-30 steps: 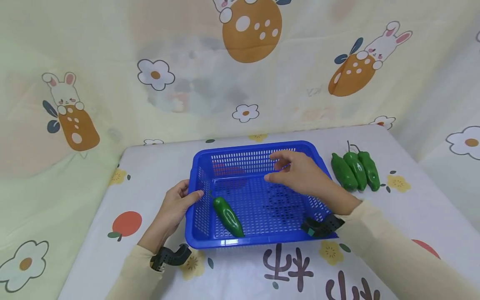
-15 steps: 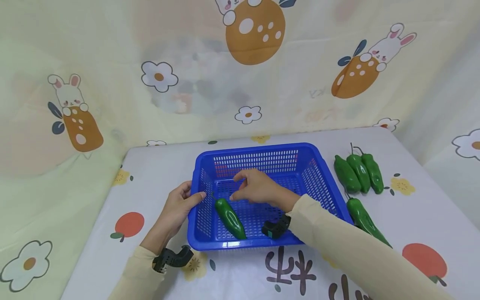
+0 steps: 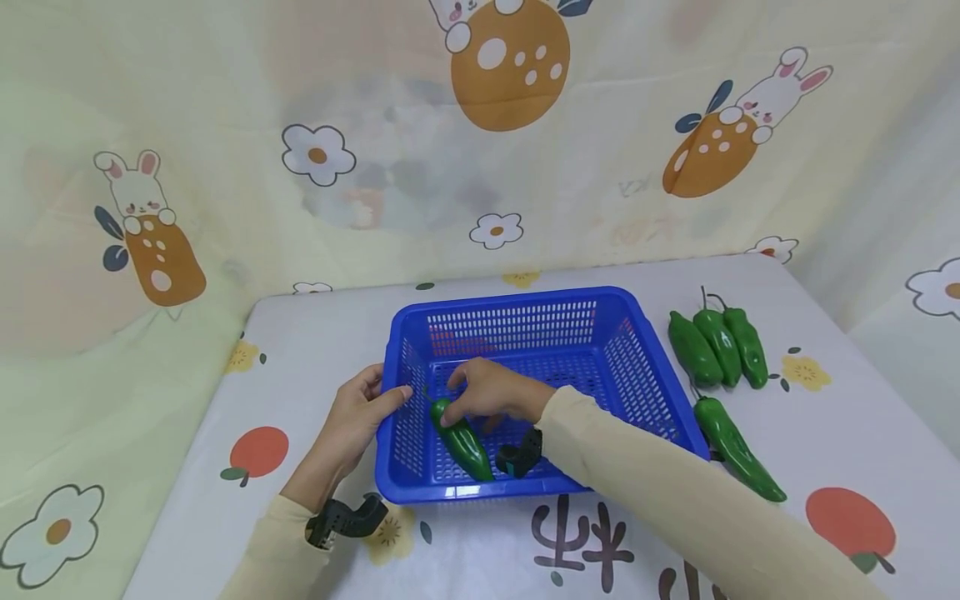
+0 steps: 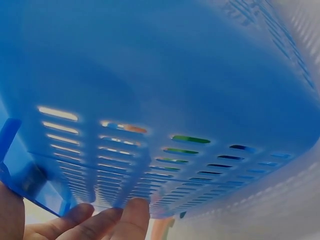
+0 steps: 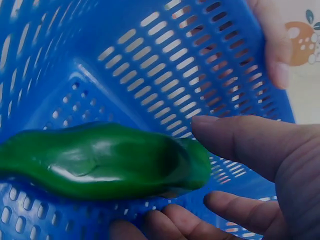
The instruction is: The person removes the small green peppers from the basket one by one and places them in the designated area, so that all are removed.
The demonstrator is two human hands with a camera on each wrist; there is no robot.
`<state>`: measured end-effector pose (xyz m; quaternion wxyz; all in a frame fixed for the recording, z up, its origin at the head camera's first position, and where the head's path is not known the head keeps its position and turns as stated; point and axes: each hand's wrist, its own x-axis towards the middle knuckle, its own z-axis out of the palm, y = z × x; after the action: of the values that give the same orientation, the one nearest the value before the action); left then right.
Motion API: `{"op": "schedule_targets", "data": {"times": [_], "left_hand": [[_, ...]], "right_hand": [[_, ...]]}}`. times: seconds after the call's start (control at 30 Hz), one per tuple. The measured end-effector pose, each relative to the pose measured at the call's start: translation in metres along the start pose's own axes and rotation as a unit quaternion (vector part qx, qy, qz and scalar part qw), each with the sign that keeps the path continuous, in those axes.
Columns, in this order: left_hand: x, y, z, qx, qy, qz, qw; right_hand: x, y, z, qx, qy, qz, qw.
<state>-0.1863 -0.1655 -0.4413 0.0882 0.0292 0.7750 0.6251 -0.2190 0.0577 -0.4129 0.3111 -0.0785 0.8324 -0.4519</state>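
A green chili pepper (image 3: 467,451) lies in the left part of a blue plastic basket (image 3: 647,395). My right hand (image 3: 491,392) is down inside the basket at the pepper's thick upper end. In the right wrist view, its thumb (image 5: 240,140) is on one side of the pepper (image 5: 100,162) and its fingers (image 5: 170,222) are spread on the other, with space between. My left hand (image 3: 358,417) grips the basket's left wall, thumb over the rim. The left wrist view shows its fingertips (image 4: 132,215) against the outside of the slotted wall (image 4: 150,65).
Three green peppers (image 3: 717,346) lie side by side on the table right of the basket. Another green pepper (image 3: 735,450) lies nearer, close to the basket's right side. A patterned cloth (image 3: 315,350) covers the table, and a printed curtain (image 3: 390,242) hangs behind it.
My right hand has moved left and down inside the basket, from its right side to the pepper. The left hand keeps its hold, and the pepper lies where it was.
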Motion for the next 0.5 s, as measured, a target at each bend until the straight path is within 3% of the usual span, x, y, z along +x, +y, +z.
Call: {"op": "schedule_targets", "data": {"times": [0.17, 0.5], "left_hand": [[0.0003, 0.0006, 0.0011, -0.001, 0.000, -0.003, 1.0000], [-0.0001, 0.0005, 0.0010, 0.003, 0.005, -0.003, 1.0000]], "right_hand": [[0.0049, 0.0025, 0.0050, 0.005, -0.006, 0.018, 0.9998], [0.0067, 0.0027, 0.0083, -0.004, 0.008, 0.008, 0.9999]]}}
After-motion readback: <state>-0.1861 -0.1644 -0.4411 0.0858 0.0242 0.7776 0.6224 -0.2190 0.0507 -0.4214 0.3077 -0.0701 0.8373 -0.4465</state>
